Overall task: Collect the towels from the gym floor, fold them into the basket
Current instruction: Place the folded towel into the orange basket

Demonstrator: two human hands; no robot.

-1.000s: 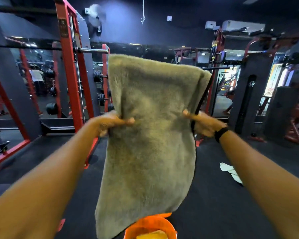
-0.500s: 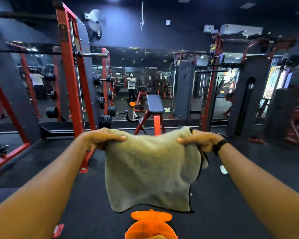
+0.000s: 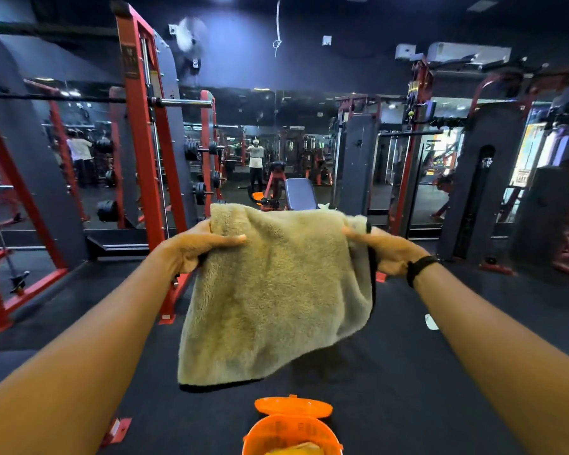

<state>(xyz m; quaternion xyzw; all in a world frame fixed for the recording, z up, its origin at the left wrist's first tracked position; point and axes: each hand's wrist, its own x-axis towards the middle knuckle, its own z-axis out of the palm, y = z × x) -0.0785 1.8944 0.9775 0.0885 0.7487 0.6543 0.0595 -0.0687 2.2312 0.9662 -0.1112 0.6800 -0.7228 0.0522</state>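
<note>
- While both arms reach forward at chest height, the left hand point(image 3: 197, 246) and the right hand point(image 3: 380, 249) hold a folded beige towel point(image 3: 273, 297) up in the air above the dark gym floor point(image 3: 440, 372).
- The left thumb lies flat across the towel's near face and pinches its upper left edge against fingers hidden behind the cloth; how those fingers lie cannot be told.
- The right thumb presses on the upper right edge in the same way, the other fingers curled under the fold; a black band circles that wrist.
- The towel hangs doubled, a dark trim showing along its right side and bottom edge.
- An orange basket point(image 3: 293, 433) stands on the floor directly below the towel, apart from it; a yellowish cloth point(image 3: 294, 449) shows inside at the frame's bottom edge.
- An orange lid point(image 3: 293, 407) lies just behind the basket's rim.
- A small white towel point(image 3: 431, 322) lies on the floor to the right, well apart from the basket.
- Red racks point(image 3: 138, 133) line the mirrored wall.
</note>
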